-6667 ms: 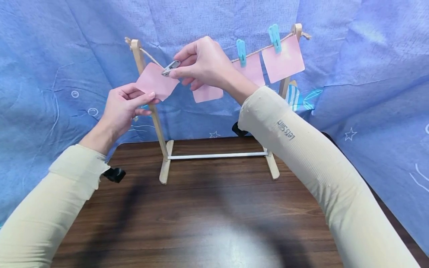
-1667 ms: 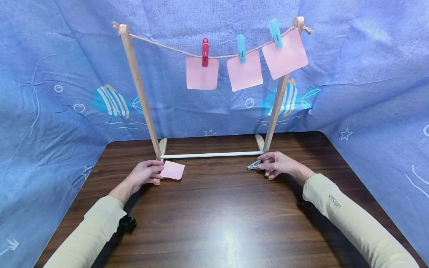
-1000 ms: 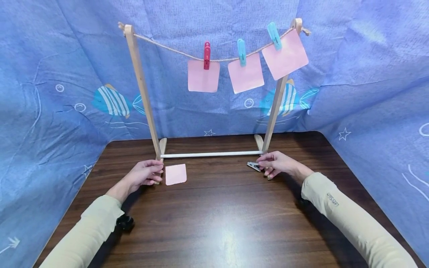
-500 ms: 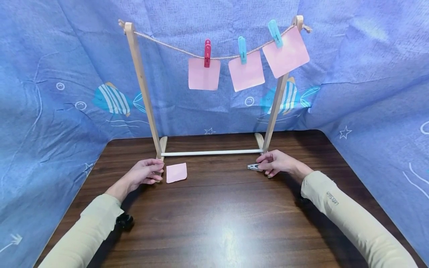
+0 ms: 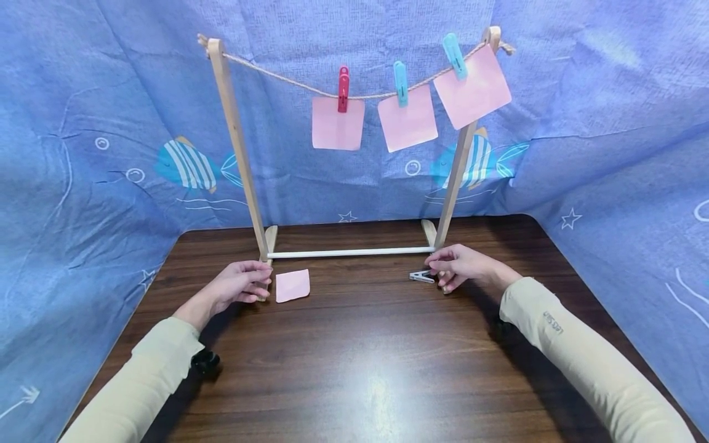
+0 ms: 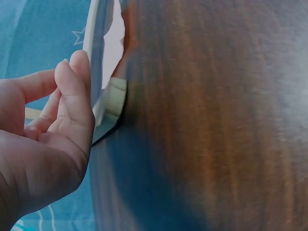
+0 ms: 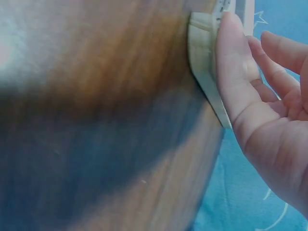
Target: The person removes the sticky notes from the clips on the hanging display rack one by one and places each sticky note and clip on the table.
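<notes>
A pink paper square [image 5: 292,286] lies on the dark wood table just right of my left hand [image 5: 238,286]. That hand's fingers are loosely bent beside the left foot of the wooden stand, with nothing between them. On the other side, a grey clothespin [image 5: 421,277] rests on the table at the fingertips of my right hand [image 5: 462,267], whose fingers are also relaxed. In the left wrist view the paper [image 6: 113,48] shows past my fingertips, its edge slightly wavy. The right wrist view shows a small part of the clothespin; my fingers hide the rest.
A wooden stand [image 5: 235,141] with a white rod [image 5: 349,253] holds a rope [image 5: 277,79]. Three pink squares hang there from a red clothespin [image 5: 343,89] and two blue clothespins, one in the middle [image 5: 401,83], one at right [image 5: 455,55]. A blue curtain [image 5: 111,80] surrounds the table.
Earlier, my left hand held a pink square up by the rope and my right pinched the grey clothespin. Both hands came down, set these on the table and let go.
</notes>
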Available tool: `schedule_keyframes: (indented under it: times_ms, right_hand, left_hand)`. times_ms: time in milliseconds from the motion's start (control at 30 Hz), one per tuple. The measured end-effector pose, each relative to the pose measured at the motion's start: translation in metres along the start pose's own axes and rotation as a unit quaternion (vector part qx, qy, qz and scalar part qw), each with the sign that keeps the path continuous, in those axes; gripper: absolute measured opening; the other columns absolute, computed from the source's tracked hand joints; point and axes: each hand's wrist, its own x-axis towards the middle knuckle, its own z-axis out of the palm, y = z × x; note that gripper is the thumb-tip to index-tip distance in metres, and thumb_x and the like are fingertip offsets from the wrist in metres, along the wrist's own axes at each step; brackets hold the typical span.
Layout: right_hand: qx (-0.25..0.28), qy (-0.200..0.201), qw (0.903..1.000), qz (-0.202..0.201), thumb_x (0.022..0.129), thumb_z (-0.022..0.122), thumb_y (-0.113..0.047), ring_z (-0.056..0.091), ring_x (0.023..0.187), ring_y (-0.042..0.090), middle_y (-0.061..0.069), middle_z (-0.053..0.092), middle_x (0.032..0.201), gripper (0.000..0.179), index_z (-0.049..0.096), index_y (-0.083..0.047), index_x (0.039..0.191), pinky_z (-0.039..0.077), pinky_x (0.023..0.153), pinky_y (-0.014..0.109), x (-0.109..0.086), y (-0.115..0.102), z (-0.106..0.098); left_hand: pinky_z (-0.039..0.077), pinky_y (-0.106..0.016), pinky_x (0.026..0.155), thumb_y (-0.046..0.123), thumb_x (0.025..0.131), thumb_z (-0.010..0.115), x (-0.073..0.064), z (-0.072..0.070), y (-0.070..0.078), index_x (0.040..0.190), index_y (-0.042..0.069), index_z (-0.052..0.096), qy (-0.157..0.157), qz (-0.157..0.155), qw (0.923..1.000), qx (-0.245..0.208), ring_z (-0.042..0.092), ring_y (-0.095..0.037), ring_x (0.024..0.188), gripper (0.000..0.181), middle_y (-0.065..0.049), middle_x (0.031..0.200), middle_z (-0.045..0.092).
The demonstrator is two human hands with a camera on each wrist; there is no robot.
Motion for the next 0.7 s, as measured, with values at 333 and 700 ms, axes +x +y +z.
schedule_keyframes:
  times_ms: [333, 700]
  right_hand:
    - [-0.033, -0.024, 0.9992, -0.004, 0.108, 0.05, -0.015, 0.067, 0.082, 0.021, 0.024, 0.059, 0.118, 0.044, 0.043, 0.013, 0.142, 0.06, 0.07, 0.037, -0.009, -0.029, -0.009]
    - [-0.122, -0.035, 0.9907, -0.049, 0.107, 0.055, -0.023, 0.064, 0.106, 0.032, 0.025, 0.061, 0.12, 0.045, 0.049, 0.001, 0.145, 0.058, 0.086, 0.049, -0.018, -0.093, 0.0]
  left_hand:
    - [0.061, -0.034, 0.069, 0.012, 0.1, 0.064, -0.006, 0.002, 0.025, 0.137, -0.009, 0.042, -0.09, -0.009, 0.9949, 0.043, 0.07, -0.025, 0.09, 0.048, -0.02, 0.111, 0.067]
    - [0.057, -0.047, 0.091, 0.016, 0.101, 0.064, -0.008, 0.014, 0.079, 0.144, -0.008, 0.04, -0.105, 0.02, 0.9894, 0.098, 0.053, -0.042, 0.127, 0.055, -0.025, 0.14, 0.051]
